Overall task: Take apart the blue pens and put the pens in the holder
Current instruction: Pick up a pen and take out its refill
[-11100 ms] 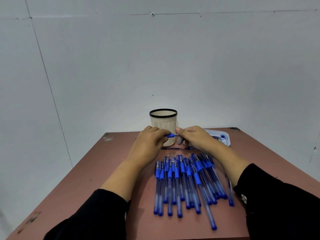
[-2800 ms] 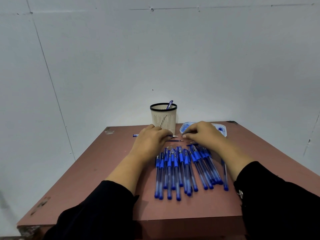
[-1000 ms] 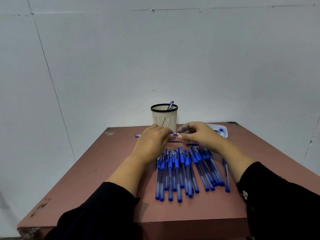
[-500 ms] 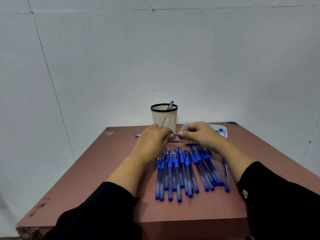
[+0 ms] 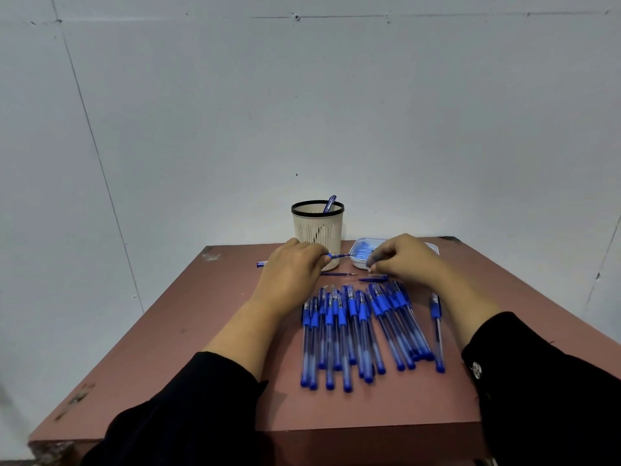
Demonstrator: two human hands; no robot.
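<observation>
Two hands work above the brown surface [image 5: 208, 331]: the left hand [image 5: 290, 269] grips a blue pen [image 5: 337, 255], its tip pointing right; the right hand [image 5: 403, 258] is curled, whether pinching anything I cannot tell. Capped pens [image 5: 363, 331] lie before the holder [image 5: 317, 227].

A row of capped blue pens [image 5: 363, 334] is lying side by side on the table before a beige, black-rimmed holder [image 5: 318, 227] that is standing upright and holding one leaning pen [image 5: 329, 203], while a thin refill [image 5: 337, 274] is lying between them.
</observation>
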